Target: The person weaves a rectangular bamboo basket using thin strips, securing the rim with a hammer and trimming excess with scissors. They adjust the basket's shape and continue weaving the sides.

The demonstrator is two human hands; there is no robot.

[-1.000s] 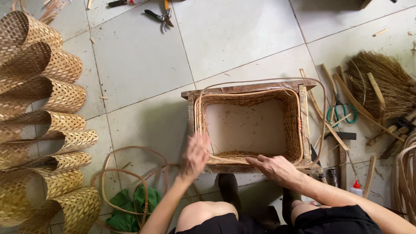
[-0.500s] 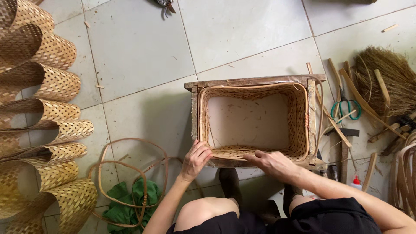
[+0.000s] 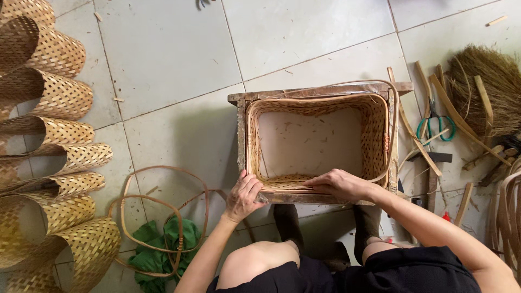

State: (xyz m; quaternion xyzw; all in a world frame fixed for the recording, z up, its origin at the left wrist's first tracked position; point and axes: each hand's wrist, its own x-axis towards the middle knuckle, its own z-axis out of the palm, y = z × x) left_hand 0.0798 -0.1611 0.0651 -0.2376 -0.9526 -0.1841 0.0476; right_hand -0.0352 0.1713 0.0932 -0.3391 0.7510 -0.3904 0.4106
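Observation:
A rectangular woven bamboo basket (image 3: 374, 122) sits inside a wooden frame (image 3: 320, 92) on the tiled floor, right in front of my knees. My left hand (image 3: 243, 196) grips the near left corner of the frame and basket rim. My right hand (image 3: 339, 184) lies flat on the near rim, fingers pressing a thin bamboo strip (image 3: 282, 189) that runs along the edge. The basket's inside is bare apart from small scraps.
Several woven bamboo sheets (image 3: 59, 97) are stacked curled at the left. Loops of rattan strip (image 3: 163, 217) lie over a green cloth (image 3: 157, 249) by my left knee. Green-handled scissors (image 3: 434, 122), wooden sticks, a hammer (image 3: 432, 171) and a grass broom (image 3: 488, 87) lie at the right.
My left hand slid down from the basket's left rim to the near left corner. My right hand stayed on the near rim. The view moved closer over the basket.

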